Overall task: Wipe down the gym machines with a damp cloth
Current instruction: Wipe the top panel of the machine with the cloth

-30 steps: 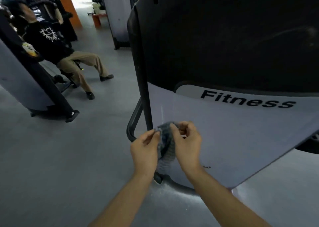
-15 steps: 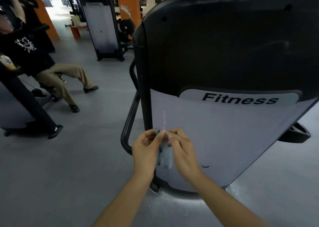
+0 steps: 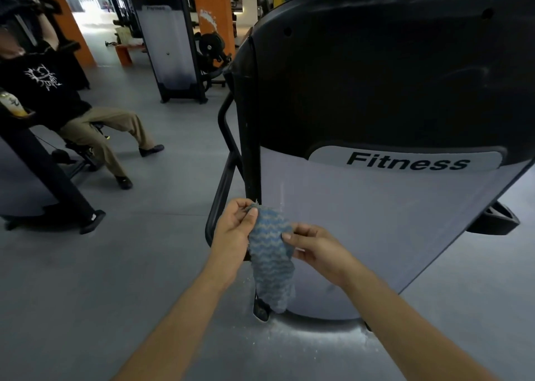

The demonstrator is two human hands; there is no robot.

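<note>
Before the pale lower panel [image 3: 390, 221] of the gym machine [image 3: 390, 91], a blue cloth [image 3: 270, 259] hangs between two hands.
Fingers of the left hand [image 3: 231, 233] pinch its top corner; fingers of the right hand [image 3: 318, 249] pinch its right edge, the rest dangling above the floor [image 3: 115, 265].

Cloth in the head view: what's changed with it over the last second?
The cloth was bunched up between both palms; now it is opened out and hangs down in a strip. The left hand and right hand have drawn apart: the left pinches its top corner, the right pinches its right edge. Unchanged: both hold it, in front of the machine's grey panel.
</note>
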